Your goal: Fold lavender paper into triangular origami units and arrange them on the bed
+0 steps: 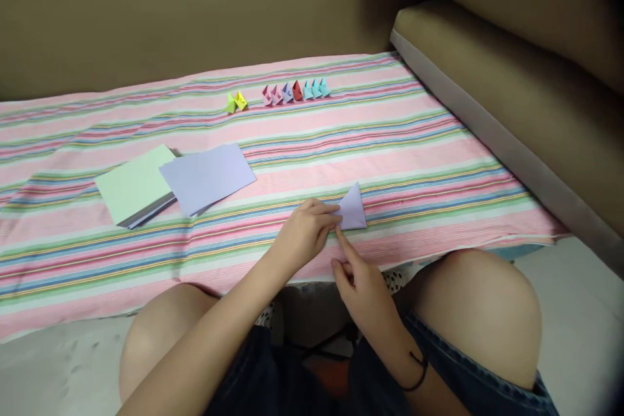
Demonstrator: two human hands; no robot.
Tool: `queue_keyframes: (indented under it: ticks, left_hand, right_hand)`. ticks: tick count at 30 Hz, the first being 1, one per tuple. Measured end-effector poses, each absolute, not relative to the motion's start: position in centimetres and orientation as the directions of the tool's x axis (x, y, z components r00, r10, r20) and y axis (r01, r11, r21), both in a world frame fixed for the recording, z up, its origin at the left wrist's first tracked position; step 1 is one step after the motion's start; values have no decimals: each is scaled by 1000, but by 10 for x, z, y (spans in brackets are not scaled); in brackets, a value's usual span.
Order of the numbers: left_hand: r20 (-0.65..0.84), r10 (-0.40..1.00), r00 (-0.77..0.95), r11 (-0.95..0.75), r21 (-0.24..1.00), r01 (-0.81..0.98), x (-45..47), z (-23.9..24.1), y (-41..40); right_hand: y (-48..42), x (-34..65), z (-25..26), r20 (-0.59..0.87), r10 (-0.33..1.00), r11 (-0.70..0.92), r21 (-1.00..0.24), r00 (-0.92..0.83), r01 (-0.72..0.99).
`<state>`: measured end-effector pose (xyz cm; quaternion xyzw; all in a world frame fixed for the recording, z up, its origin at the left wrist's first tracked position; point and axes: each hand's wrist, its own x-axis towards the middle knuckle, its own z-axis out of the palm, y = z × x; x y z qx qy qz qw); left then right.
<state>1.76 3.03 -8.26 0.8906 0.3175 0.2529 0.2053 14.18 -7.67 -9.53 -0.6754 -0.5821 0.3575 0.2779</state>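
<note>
A small folded piece of lilac paper [355, 211] lies on the striped cloth, its pointed corner turned away from me. My left hand [309, 227] covers the left part of the paper, its fingers closed together and holding it against the cloth. With the index finger stretched out, my right hand [361, 279] touches the near edge of the paper beside the left fingertips. The right thumb is apart from that finger, and nothing is in its grasp. What lies under the left fingers is hidden.
Lilac sheets [209, 172] partly overlap a stack topped with pale green paper [139, 185]. Farther back stand two yellowish folded pieces [236, 102] and a row of small pink, lilac, red and turquoise folded papers [297, 91]. Brown cushions [487, 58] border the striped cloth [414, 175] on the right.
</note>
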Motion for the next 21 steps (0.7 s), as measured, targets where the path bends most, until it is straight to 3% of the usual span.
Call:
queue_keyframes:
  ticks: [9,21]
  left_hand:
    - [253,648,718,-716,523,462,15,-76,32]
    - [251,642,725,-738,460,494,14,-83,33]
  right_hand:
    - [-73,137,-89,-248,969,-237,-905,14,353]
    - [-77,145,-84,-315,945,-326,-888,89,324]
